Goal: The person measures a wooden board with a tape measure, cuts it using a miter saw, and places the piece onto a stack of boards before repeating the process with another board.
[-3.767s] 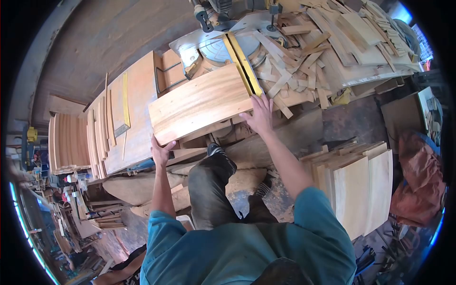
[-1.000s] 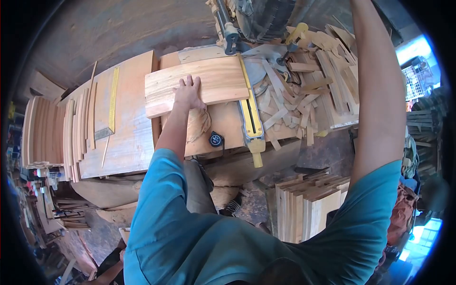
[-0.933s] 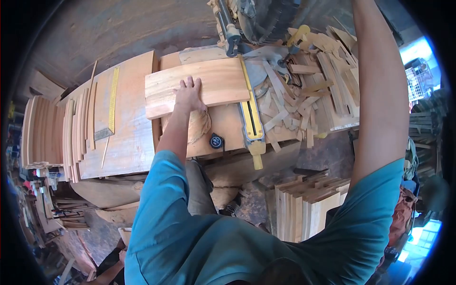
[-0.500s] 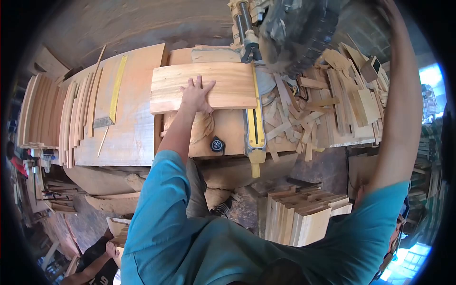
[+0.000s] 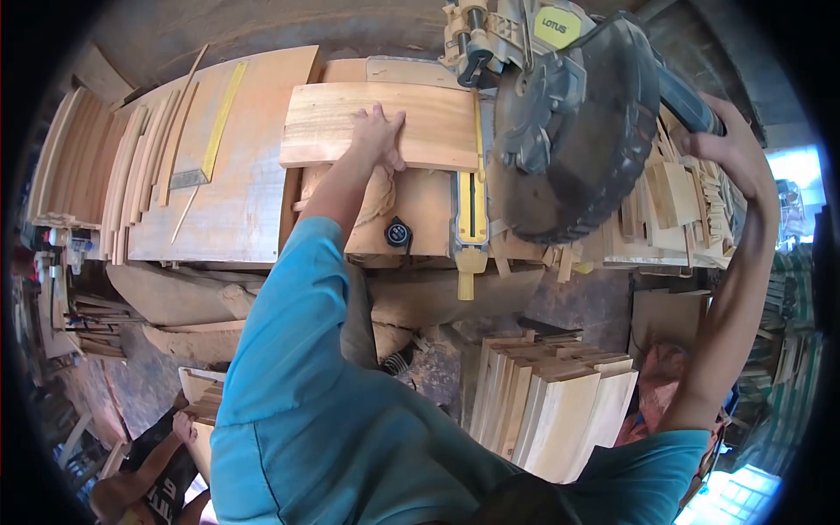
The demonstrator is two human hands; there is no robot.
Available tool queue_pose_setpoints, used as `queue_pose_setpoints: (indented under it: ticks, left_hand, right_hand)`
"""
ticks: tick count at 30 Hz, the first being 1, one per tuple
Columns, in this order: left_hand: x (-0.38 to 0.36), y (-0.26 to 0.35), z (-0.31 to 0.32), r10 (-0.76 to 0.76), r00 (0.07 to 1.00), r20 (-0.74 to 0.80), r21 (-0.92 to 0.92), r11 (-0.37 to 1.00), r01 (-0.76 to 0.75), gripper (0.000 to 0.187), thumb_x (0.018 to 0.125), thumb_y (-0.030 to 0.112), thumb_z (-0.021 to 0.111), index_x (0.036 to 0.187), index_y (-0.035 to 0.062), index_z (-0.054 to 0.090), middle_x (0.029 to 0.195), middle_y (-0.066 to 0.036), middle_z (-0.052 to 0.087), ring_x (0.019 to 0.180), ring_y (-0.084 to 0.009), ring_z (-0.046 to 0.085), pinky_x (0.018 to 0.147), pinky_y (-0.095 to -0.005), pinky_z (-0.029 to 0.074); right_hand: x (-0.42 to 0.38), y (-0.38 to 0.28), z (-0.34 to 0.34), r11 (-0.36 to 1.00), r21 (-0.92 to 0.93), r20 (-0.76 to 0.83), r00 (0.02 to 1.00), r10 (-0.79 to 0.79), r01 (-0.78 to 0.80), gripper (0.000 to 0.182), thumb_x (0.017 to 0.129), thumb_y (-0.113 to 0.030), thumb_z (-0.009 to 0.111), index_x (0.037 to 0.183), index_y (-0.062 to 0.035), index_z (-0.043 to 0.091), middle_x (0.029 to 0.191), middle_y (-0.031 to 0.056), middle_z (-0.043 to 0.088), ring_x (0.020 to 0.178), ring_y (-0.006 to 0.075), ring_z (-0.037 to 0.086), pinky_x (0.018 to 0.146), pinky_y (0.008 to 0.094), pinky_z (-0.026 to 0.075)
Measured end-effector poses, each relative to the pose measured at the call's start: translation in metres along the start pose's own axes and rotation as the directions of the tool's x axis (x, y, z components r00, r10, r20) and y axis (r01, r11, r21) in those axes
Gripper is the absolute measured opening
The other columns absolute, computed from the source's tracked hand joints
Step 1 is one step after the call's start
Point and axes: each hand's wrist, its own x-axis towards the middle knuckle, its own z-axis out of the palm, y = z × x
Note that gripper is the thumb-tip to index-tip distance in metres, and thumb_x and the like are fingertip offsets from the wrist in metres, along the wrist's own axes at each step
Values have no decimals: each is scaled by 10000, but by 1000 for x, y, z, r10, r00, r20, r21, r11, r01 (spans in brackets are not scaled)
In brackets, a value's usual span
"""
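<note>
My left hand (image 5: 378, 140) lies with spread fingers on a pale wooden board (image 5: 429, 131), which rests across the mitre saw's base by the yellow slotted insert (image 5: 472, 210). My right hand (image 5: 737, 153) is wrapped round the dark handle (image 5: 687, 101) of the mitre saw (image 5: 577, 131). The saw's large round guard and blade stand just right of the board's end; any contact between them cannot be made out. Below the board, a round black tape measure (image 5: 398, 234) sits on the bench.
Left on the bench are a yellow try square (image 5: 210, 149) and stacked wood strips (image 5: 79, 157). Offcuts (image 5: 669, 197) pile up at the right. Cut boards (image 5: 551, 394) stand below the bench. At lower left, another person's hand (image 5: 184, 426) touches wood.
The saw head has come down and right in the view, and its blur has gone. My right hand has come into view on its handle. The left hand stays on the board.
</note>
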Motion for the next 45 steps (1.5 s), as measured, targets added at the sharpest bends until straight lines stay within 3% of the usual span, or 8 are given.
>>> queue_pose_setpoints:
  ticks: [7,19,21,24,28,32,37,45]
  left_hand:
    - [3,4,5,44,996,-77,-14,999,-46,1341,529,651,929,1626,163,333,1689,-217,320,1460,-603,376,1031,-745,514]
    - [2,3,3,45,999,-24,-62,997,-46,1360,565,623,936,1675,217,263,1732,-168,277,1494,-584,343,984,-777,529]
    - [2,5,6,30,998,-46,-42,999,-32,1363,559,616,937,1675,219,262,1730,-166,282,1497,-579,339,989,-787,520]
    - [5,3,6,33,999,-33,-71,997,-36,1368,553,614,937,1676,219,263,1728,-164,286,1498,-578,338,997,-790,514]
    - [1,5,6,31,999,-36,-52,998,-33,1373,551,621,935,1679,220,261,1733,-163,279,1493,-577,349,1006,-786,512]
    - [6,3,9,25,999,-34,-60,998,-27,1360,556,605,947,1676,226,275,1739,-140,274,1494,-554,356,1017,-789,502]
    - [5,3,9,33,999,-40,-49,998,-35,1370,544,628,934,1674,223,274,1734,-166,280,1479,-579,371,1001,-785,515]
    - [4,3,10,24,998,-66,-78,997,-29,1367,535,582,956,1674,233,286,1736,-146,279,1487,-563,360,996,-811,497]
  right_hand:
    - [-37,-8,-1,1000,17,203,979,-26,23,830,651,-221,825,1405,60,622,1230,169,682,1106,270,645,1033,394,471]
    - [-57,14,26,994,-35,144,985,-100,106,619,686,-19,666,1304,29,683,1028,144,696,984,237,656,957,342,492]
    - [-59,25,26,972,-161,-203,958,-203,172,623,696,-20,647,1314,50,668,1055,168,707,1015,240,672,979,340,493]
    - [-56,-14,5,993,-116,-29,999,-34,30,640,704,-26,654,1339,53,653,1145,193,700,1092,255,669,1027,349,480]
    - [-63,28,31,969,-73,-56,969,-240,236,596,685,-16,653,1277,40,679,1044,169,713,948,235,681,902,359,523]
    - [-93,2,54,988,-28,-12,988,-151,151,376,663,-15,659,1038,-14,678,833,158,645,800,289,651,788,382,505]
    - [-124,-8,86,993,-18,-47,992,-119,118,247,732,-77,723,963,-19,656,896,226,667,861,452,651,788,422,515]
    - [-147,-5,130,988,-84,-131,981,-143,133,233,751,-115,754,938,-35,640,868,214,652,866,462,655,750,452,529]
